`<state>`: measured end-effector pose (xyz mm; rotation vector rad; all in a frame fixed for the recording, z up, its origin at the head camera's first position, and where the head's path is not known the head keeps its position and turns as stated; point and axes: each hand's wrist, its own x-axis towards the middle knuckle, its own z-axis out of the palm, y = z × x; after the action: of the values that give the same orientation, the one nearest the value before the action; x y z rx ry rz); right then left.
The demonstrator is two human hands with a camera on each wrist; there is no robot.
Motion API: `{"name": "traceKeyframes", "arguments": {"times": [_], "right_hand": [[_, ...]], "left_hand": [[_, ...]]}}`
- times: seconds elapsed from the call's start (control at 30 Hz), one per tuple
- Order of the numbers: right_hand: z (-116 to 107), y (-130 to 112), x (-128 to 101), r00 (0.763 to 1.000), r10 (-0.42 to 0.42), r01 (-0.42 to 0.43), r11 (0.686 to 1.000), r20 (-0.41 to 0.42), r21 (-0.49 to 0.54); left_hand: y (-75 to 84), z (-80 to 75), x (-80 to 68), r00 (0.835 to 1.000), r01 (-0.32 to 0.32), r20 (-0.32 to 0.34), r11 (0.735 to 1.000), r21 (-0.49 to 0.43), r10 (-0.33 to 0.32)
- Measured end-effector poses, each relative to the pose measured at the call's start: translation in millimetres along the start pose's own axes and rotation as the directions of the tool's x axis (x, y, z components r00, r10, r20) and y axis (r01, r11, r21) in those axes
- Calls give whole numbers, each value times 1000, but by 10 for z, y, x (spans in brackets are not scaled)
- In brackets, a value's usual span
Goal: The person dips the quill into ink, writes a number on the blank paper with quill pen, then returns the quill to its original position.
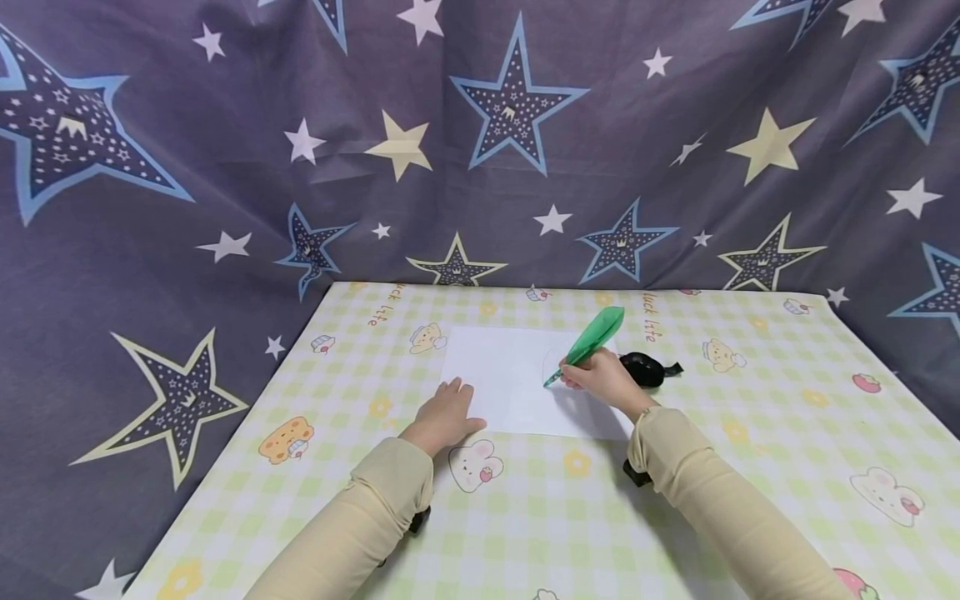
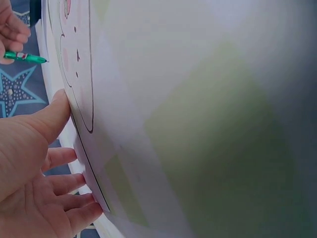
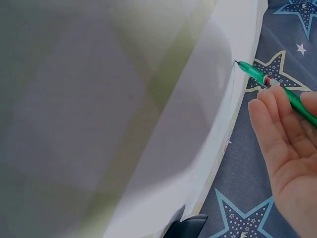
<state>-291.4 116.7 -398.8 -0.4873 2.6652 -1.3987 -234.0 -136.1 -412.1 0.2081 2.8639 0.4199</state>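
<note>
A white sheet of paper [image 1: 504, 375] lies flat on the table. My left hand [image 1: 444, 417] rests at its lower left corner, fingers spread and fairly straight, as the left wrist view also shows. My right hand [image 1: 609, 379] pinches a green pen [image 1: 597, 332] with a broad leaf- or feather-shaped top. The pen slants up to the right, its tip at the paper right of the middle. Beside the tip, a faint thin curved line [image 1: 543, 367] shows on the sheet. In the right wrist view the pen's clear green barrel [image 3: 253, 73] has a small red-and-white figure.
A glossy black object [image 1: 643, 369] with a short strap sits just right of my right hand, partly hidden by it. The table wears a green-and-white checked cloth [image 1: 337, 467] with cartoon prints. Behind it hangs a dark star-patterned curtain [image 1: 480, 200].
</note>
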Motion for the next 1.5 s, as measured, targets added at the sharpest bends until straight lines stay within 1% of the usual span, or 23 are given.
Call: {"name": "traceKeyframes", "arguments": {"times": [0.23, 0.53, 0.77, 0.97, 1.27, 1.5], "right_hand": [[-3, -6, -24, 1000, 17, -17, 1000, 17, -6], [-7, 0, -47, 999, -13, 13, 1000, 29, -2], [-17, -11, -66, 999, 4, -4, 1000, 47, -12], [-28, -16, -97, 998, 1, -1, 1000, 66, -7], [-34, -14, -129, 998, -24, 27, 999, 63, -34], [-37, -3, -144, 997, -25, 25, 1000, 67, 0]], "left_hand": [[-5, 9, 8, 1000, 6, -4, 1000, 5, -6], [-7, 11, 3, 1000, 4, -8, 1000, -6, -4], [-3, -1, -6, 1000, -3, -12, 1000, -6, 3], [-4, 4, 0, 1000, -2, -7, 1000, -2, 2], [4, -8, -7, 1000, -1, -5, 1000, -3, 1], [-4, 8, 3, 1000, -5, -3, 1000, -8, 5]]}}
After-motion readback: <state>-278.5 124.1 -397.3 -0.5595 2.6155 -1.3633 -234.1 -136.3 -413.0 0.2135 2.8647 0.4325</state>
